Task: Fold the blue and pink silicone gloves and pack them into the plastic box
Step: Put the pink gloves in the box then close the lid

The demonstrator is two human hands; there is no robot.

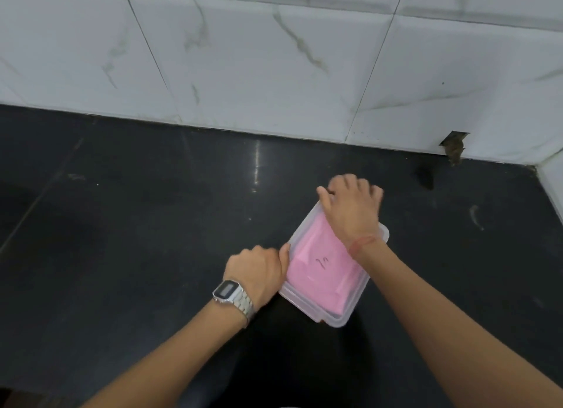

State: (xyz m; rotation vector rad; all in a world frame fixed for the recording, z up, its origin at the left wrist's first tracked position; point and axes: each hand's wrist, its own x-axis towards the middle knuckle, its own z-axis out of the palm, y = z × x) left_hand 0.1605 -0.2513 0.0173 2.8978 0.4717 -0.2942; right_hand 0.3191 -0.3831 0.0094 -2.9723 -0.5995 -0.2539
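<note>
Clear rectangular plastic box (316, 308) lying near black countertop's (122, 255) right back corner, folded pink silicone glove (320, 267) inside. We're pressing curled right hand (350, 208) on far end, closed left hand (259, 267) against left side.

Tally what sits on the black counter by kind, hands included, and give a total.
Plastic box: 1
Pink folded glove seen inside it: 1
Hands: 2, left hand and right hand, both on the box
Wristwatch: 1
Blue glove: none visible
Total: 5
</note>
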